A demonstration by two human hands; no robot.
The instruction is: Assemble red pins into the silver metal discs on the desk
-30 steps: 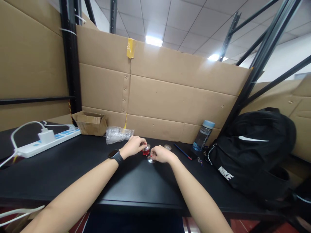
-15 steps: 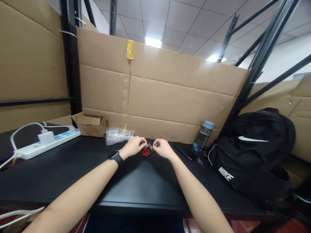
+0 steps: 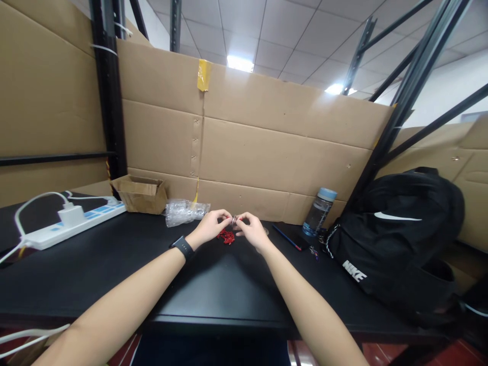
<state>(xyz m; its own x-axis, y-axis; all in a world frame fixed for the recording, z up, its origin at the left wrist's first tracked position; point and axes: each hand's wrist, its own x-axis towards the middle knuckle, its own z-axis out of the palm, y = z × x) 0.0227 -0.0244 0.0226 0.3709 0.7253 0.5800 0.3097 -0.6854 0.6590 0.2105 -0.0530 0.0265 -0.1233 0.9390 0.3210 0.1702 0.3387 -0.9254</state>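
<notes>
My left hand (image 3: pixel 212 227), with a dark smartwatch (image 3: pixel 184 247) on its wrist, is closed, thumb and index finger pinched on a small shiny item (image 3: pixel 234 220). My right hand (image 3: pixel 250 230) meets it from the other side, its fingers also pinched at that item. The item is too small to name. A tangled red cord (image 3: pixel 227 237) lies on the black table (image 3: pixel 213 290) just below the fingertips. Behind my right hand, a small round thing (image 3: pixel 266 231) shows in part on the table.
At the left are a power strip (image 3: pixel 91 219), an open cardboard box (image 3: pixel 143 195) and clear plastic wrap (image 3: pixel 183 212). To the right stand a water bottle (image 3: pixel 319 212) and a black backpack (image 3: pixel 404 244), with a blue pen (image 3: pixel 286 237), a dark flat object and a trinket (image 3: pixel 313 252) nearby.
My hands have come closer together, the right one moving left. More of the red cord shows, and a small round thing has come into view behind my right hand.
</notes>
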